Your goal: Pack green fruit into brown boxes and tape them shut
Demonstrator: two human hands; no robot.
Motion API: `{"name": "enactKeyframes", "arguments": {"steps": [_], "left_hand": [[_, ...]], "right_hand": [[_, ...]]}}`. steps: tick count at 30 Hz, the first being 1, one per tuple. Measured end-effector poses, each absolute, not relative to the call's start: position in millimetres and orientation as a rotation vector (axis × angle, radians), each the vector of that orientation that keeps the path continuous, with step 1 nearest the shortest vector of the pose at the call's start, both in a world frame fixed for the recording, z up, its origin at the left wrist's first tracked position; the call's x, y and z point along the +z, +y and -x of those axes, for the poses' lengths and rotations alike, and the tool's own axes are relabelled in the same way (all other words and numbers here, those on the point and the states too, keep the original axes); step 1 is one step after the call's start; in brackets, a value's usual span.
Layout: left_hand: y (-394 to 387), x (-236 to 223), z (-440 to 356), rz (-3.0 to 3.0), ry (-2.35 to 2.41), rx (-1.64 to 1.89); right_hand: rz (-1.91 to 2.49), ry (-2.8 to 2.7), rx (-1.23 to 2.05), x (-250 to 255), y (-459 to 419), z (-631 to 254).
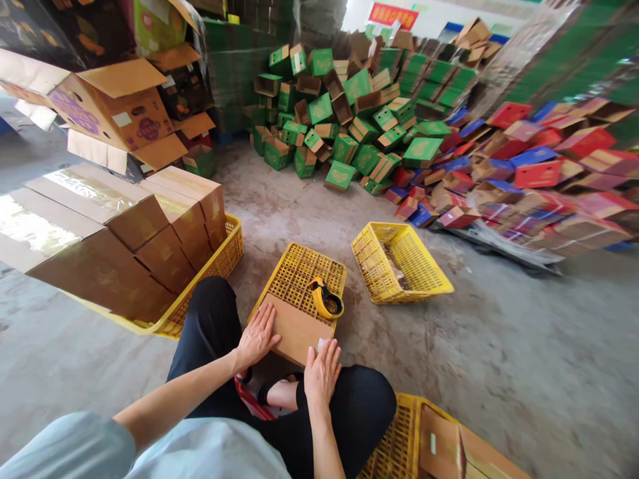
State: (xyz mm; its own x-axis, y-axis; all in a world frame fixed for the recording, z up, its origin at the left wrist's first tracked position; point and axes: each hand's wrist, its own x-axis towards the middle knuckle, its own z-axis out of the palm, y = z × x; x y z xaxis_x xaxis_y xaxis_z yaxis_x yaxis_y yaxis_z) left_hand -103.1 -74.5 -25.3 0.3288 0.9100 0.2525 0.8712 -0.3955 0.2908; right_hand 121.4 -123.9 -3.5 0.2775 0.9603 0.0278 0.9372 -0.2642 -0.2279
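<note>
A brown cardboard box (298, 326) rests on an upturned yellow plastic crate (285, 266) between my knees. My left hand (258, 338) lies flat on the box's left end, fingers stretched out. On the right end lies my right hand (322, 369), its fingers extended too, with a small white label (321, 344) at the fingertips. Just beyond the box, a yellow-and-black tape dispenser (327, 299) sits on the crate near its right edge. Neither hand grips anything; both palms touch the cardboard.
Taped cartons (94, 246) fill a large yellow basket (232, 246) at my left. A yellow basket (399, 266) stands ahead to the right, and folded cardboard (442, 439) lies behind my right knee. Heaps of green boxes (344, 146) and red boxes (539, 174) spread across the back.
</note>
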Motion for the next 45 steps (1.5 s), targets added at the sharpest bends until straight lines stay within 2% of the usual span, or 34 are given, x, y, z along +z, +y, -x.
{"name": "enactKeyframes", "arguments": {"steps": [22, 31, 35, 41, 45], "left_hand": [[-84, -21, 84, -2.481, 1.632, 0.528], [-84, -23, 88, -2.498, 1.618, 0.546], [-83, -23, 89, -2.512, 1.617, 0.519], [-82, -22, 92, -2.504, 1.603, 0.529], [-80, -18, 100, -2.513, 1.551, 0.520]], "right_hand": [[2.261, -1.931, 0.164, 1, -126, -95], [2.036, -1.944, -0.005, 4, -146, -87], [2.066, -1.928, -0.032, 7, -139, -98], [2.108, -1.919, 0.056, 4, -118, -114], [2.146, -1.712, 0.275, -11, -112, -135]]}}
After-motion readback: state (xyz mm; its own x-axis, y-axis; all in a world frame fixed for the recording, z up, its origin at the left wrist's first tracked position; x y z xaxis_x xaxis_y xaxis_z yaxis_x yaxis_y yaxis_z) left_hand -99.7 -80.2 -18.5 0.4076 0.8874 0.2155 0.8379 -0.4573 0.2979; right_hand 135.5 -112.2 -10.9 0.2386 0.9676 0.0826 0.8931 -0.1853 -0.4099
